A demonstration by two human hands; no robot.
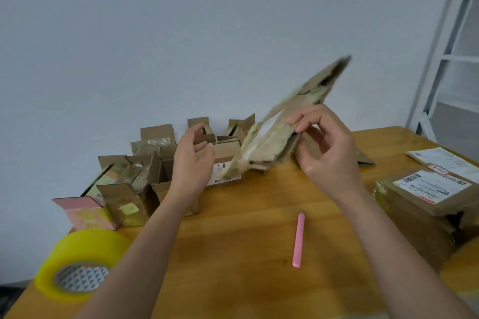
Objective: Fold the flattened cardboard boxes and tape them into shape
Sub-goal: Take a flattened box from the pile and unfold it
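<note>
Evidently to pry it open, the right hand (325,147) pinches a flattened box (278,124) tilted above the table (233,254), while the left hand (193,160) hovers loose-fingered just left, holding nothing.

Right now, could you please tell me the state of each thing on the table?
Flattened box: flat, lifted and tilted, pinched by the right hand.
Left hand: open, holding nothing.
Folded boxes: set up, top flaps open.
Tape roll: lying on its side.
Pink pen: lying flat.
Labelled stack: still flat.
</note>
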